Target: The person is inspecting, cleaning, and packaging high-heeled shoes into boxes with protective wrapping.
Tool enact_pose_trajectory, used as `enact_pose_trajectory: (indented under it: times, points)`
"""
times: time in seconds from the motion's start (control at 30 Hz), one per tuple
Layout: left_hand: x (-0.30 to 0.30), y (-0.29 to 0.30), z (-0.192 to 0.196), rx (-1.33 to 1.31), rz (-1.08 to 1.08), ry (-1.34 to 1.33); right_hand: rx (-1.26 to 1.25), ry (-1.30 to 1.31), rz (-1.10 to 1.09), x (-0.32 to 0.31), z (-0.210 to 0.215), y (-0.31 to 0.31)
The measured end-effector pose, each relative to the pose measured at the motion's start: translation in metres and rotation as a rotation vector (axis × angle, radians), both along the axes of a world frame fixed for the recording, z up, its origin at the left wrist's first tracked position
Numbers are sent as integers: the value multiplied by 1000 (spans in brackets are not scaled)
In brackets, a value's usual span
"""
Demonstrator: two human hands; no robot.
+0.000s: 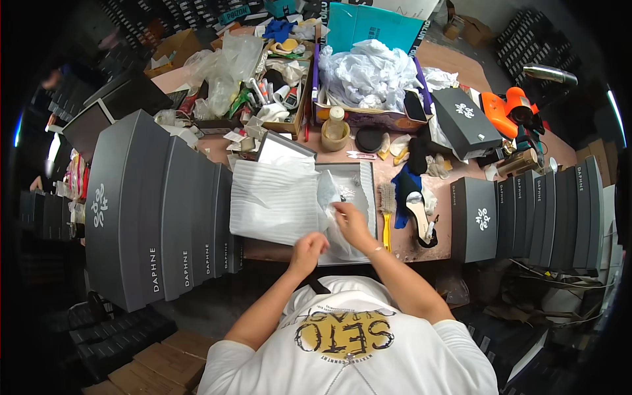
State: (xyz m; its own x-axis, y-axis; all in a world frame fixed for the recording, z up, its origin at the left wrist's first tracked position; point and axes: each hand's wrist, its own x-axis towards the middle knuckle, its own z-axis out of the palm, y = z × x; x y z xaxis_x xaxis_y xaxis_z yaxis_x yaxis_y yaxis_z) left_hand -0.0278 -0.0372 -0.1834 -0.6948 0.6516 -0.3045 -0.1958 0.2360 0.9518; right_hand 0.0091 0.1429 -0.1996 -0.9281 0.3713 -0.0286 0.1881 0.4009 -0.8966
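Head view: an open grey shoebox (373, 217) sits on the worktop (405, 253) before the person, white wrapping paper (273, 197) spread over its left side. The right hand (352, 227) reaches into the box, fingertips pinching a thin white wrap (327, 191). The left hand (308, 253) is curled near the box's front edge; whether it grips anything I cannot tell. Just right lie a yellow-handled brush (386, 227) and a black shoe (416, 207).
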Motion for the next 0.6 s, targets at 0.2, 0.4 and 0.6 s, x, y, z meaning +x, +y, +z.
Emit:
enact_pose_trajectory:
  times: [0.2, 0.4, 0.6]
  points:
    - [-63, 39, -66, -27, 552, -220, 283, -216, 97, 59, -31, -19]
    - [-78, 35, -73, -237, 173, 367, 168, -434, 84, 46, -52, -7]
    - [-53, 34, 15, 192, 331, -36, 56, -95, 36, 64, 62, -4]
